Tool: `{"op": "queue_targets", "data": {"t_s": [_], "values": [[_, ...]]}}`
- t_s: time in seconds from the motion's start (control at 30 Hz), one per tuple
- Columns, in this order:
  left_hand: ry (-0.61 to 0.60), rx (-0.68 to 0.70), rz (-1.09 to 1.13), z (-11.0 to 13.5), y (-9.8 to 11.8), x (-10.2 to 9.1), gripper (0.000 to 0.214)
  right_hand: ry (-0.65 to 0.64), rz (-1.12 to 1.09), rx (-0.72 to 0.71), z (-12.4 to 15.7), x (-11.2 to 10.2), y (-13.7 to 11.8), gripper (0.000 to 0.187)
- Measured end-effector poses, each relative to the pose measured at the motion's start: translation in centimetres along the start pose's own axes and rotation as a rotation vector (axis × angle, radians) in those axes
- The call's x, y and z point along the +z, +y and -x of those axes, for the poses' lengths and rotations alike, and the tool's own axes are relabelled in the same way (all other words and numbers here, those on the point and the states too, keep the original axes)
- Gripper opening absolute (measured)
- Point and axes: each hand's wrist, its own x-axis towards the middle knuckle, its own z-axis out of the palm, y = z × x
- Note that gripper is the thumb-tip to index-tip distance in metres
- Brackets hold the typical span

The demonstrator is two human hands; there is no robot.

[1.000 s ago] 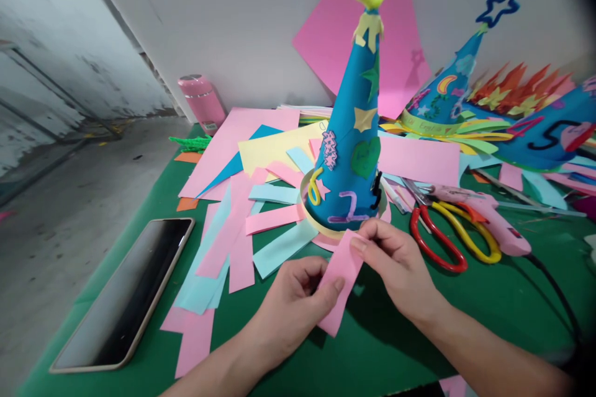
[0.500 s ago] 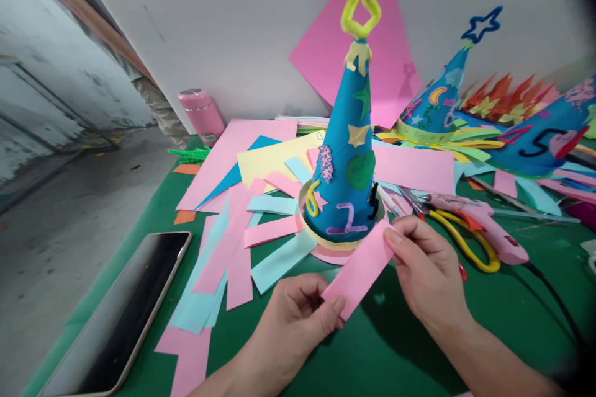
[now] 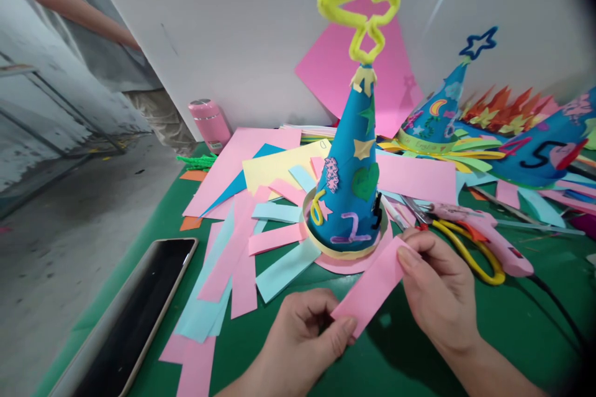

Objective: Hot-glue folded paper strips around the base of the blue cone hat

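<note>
A pink paper strip point(image 3: 371, 287) is stretched slantwise between my two hands, just in front of a blue cone party hat point(image 3: 350, 167). My left hand point(image 3: 311, 338) pinches the strip's lower end. At its upper end, my right hand point(image 3: 435, 282) grips it between thumb and fingers. The hat stands upright with paper stars, a green heart and a purple pipe-cleaner figure on it, topped by a yellow pipe-cleaner shape point(image 3: 367, 6). Pink and light blue strips point(image 3: 285, 270) fan out from the left of its pale yellow rim point(image 3: 326, 248).
A phone point(image 3: 135, 304) lies at the left, beside loose paper strips point(image 3: 218, 273). Yellow-handled scissors point(image 3: 470, 251) and a pink glue gun point(image 3: 505, 242) with a cord are on the right. Behind stand a pink bottle point(image 3: 209, 124) and more decorated hats point(image 3: 431, 108). A person point(image 3: 112, 43) stands beyond the table.
The view has tilted up a little, so things sit lower in the picture. Both hands keep hold of the pink strip. More of the person at the far left shows.
</note>
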Motion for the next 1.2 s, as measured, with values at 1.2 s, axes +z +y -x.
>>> {"op": "queue_targets", "data": {"t_s": [1.2], "values": [[-0.064,0.143,-0.230,0.4,0.6,-0.5,0.038,0.014,-0.041,0.081,-0.6,-0.4,-0.1,0.012]]}}
